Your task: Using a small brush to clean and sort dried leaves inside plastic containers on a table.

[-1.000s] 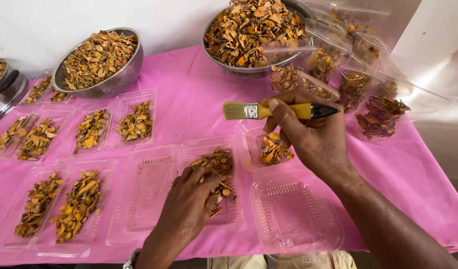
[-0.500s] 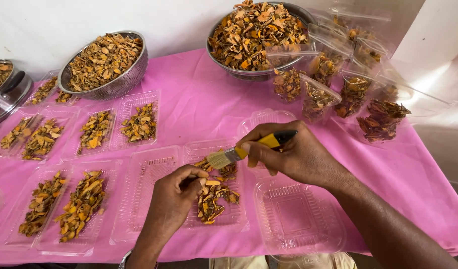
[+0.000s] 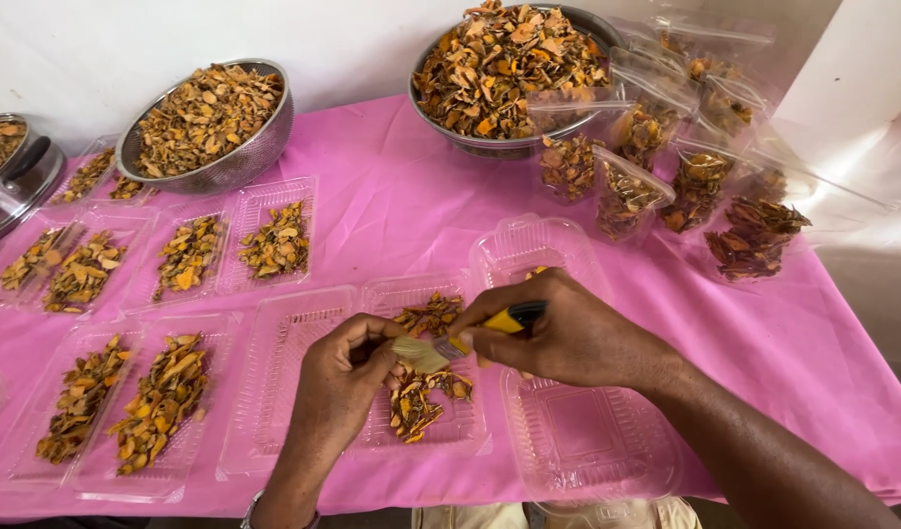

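- The right hand (image 3: 568,333) is gripping a small brush (image 3: 460,345) by its yellow and black handle, pale bristles pointing toward the left hand (image 3: 344,377).
- The left hand is curling its fingers closed around something small at the bristle tips; what it is pinching cannot be made out.
- Below both hands a clear ridged plastic tray (image 3: 426,446) is lying open, holding orange, brittle dried slices (image 3: 416,402).
- Under the right hand an empty clear tray (image 3: 587,446) is sitting on the pink cloth of the table (image 3: 401,206).
- Beyond the hands, two round metal bowls (image 3: 210,122) are standing heaped with the same flakes.
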